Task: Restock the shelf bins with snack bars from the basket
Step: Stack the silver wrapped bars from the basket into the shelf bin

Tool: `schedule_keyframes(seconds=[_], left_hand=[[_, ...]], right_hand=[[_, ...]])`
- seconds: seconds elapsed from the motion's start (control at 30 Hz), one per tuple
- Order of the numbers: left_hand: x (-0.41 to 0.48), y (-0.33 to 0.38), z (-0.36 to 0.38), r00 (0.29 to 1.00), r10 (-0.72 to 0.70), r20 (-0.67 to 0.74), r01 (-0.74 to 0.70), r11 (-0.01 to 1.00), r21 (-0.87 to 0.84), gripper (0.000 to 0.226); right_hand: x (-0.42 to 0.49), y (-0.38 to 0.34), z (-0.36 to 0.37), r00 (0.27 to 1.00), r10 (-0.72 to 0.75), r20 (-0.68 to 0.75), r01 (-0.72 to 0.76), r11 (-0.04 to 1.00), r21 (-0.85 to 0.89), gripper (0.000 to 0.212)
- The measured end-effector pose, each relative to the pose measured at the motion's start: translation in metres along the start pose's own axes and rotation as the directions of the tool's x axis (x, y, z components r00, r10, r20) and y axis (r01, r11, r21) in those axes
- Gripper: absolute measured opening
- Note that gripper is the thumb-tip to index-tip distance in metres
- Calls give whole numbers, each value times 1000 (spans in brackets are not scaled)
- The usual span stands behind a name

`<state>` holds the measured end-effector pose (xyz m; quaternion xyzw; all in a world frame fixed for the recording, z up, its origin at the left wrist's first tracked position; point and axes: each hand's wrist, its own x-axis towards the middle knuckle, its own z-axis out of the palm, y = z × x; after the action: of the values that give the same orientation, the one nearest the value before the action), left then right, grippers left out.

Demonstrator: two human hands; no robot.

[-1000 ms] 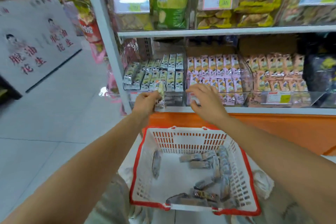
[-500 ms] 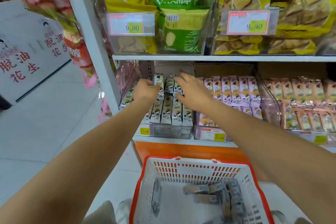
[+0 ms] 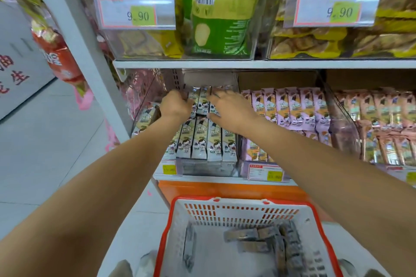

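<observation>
Shelving of white metal stands over an orange kickboard, with pale floor tiles to the left. Grey bars fill the left bin. The left hand curls at the back row; I cannot tell whether it grips a bar. The right hand lies flat, fingers spread, on the bars. The basket below holds loose bars.

Pale tiled floor, white shelf upright, grey wall panel with red characters
</observation>
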<state>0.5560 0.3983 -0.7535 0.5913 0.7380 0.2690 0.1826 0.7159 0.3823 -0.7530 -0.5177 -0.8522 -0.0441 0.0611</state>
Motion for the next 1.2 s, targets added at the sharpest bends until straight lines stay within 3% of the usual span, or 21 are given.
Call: schedule_keyframes(seconds=[0.17, 0.33, 0.47, 0.57, 0.63, 0.73, 0.83, 0.93, 1.03, 1.1, 1.2], left_hand=[[-5, -4, 1, 997, 69, 27, -69, 998, -14, 16], [-13, -11, 0, 996, 79, 45, -76, 995, -64, 25], [-50, -7, -7, 967, 191, -168, -203, 977, -57, 29], [-91, -6, -4, 848, 333, -412, -367, 930, -3, 17], [-121, -7, 13, 795, 418, -440, -453, 891, 29, 14], [-165, -6, 49, 787, 511, -347, -528, 848, 50, 12], [-205, -11, 93, 829, 522, -203, -523, 851, 51, 16], [-240, -21, 139, 897, 439, 41, -441, 896, 45, 13], [-273, -26, 179, 923, 255, 288, -286, 956, 68, 15], [-292, -29, 202, 872, 165, 461, -233, 968, 96, 17], [-314, -31, 236, 753, 114, 648, -227, 969, 93, 22]], right_hand=[[-1, 3, 6, 1000, -2, -27, 3, 999, 42, 53], [-5, 3, 9, 999, -1, -36, 5, 995, 98, 53], [-29, 1, 5, 973, 22, -228, 30, 974, 224, 43], [-58, -2, 0, 894, 8, -448, 121, 959, 257, 31], [-95, 1, -2, 858, 10, -514, 149, 952, 266, 25], [-154, 12, 4, 849, 79, -522, 105, 944, 313, 22], [-212, 24, 21, 876, 137, -462, 37, 936, 349, 18], [-264, 38, 49, 921, 200, -335, -88, 943, 322, 16], [-311, 53, 90, 939, 334, -89, -304, 921, 243, 22], [-339, 59, 114, 902, 417, 109, -430, 886, 174, 37], [-370, 60, 144, 834, 446, 325, -508, 851, 135, 56]])
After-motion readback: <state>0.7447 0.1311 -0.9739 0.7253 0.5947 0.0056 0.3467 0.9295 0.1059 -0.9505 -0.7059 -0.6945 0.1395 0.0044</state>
